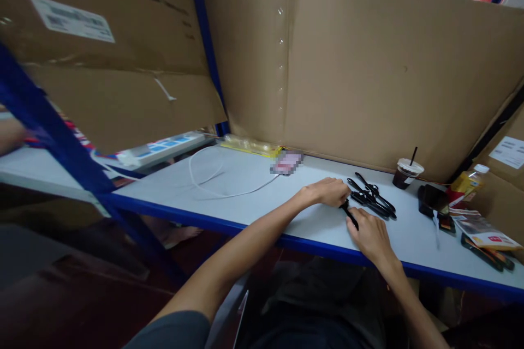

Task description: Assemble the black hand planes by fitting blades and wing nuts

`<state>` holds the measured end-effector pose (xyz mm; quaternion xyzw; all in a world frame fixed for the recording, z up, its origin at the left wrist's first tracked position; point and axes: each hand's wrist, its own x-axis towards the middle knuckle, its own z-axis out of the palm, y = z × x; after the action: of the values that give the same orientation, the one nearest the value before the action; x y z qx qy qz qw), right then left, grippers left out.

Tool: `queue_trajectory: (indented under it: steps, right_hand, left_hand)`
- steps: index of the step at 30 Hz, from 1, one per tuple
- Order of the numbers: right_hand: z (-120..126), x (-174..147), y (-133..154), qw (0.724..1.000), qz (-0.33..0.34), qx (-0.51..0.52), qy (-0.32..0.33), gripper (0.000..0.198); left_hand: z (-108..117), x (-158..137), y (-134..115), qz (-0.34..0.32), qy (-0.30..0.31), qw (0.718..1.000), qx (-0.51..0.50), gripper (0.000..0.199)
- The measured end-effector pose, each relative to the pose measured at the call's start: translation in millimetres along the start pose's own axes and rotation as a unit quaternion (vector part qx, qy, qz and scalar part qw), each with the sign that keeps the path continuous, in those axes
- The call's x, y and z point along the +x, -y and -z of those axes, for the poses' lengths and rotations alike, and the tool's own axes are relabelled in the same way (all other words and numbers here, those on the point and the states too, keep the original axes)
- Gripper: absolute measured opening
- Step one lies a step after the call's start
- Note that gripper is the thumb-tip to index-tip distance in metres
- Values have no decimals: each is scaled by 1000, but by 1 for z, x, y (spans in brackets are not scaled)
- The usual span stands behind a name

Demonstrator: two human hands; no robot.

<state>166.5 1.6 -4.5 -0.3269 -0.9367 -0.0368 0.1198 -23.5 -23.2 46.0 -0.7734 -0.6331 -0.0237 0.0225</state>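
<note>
A slim black piece is gripped between my two hands over the grey tabletop, near its front edge. My left hand is closed around its upper end. My right hand holds the lower part, thumb along the side. Its exact kind is hidden by my fingers. Just beyond my hands lies a small pile of long black items, crossing one another. They look like slim tools with handles, too small to name surely.
A white cable curls across the table to a blurred phone. A lidded drink cup, a bottle, a dark box and printed packets stand right. Cardboard walls the back; a blue post rises left.
</note>
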Motion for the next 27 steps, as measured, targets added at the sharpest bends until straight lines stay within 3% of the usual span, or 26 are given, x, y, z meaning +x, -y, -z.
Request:
queue_trajectory:
  steps: [3, 8, 12, 17, 20, 27]
  right_hand:
    - [0, 0, 0, 1000, 6, -3, -3, 29]
    - [1, 0, -1, 1000, 11, -7, -4, 28]
    - [2, -1, 0, 1000, 13, -8, -7, 28]
    - [4, -1, 1, 1000, 20, -5, 1, 28]
    - [5, -1, 0, 999, 33, -6, 8, 28]
    - [4, 0, -1, 999, 38, -12, 12, 28]
  left_hand:
    - [-3, 3, -4, -1, -20, 1000, 1, 20]
    - [-12, 9, -2, 58, -53, 996, 32, 26]
    - [-6, 4, 0, 59, -7, 998, 27, 24]
    - [3, -3, -12, 9, 27, 999, 41, 20]
    - [0, -2, -18, -3, -2, 997, 72, 22]
    - [-13, 8, -14, 39, -46, 995, 73, 22]
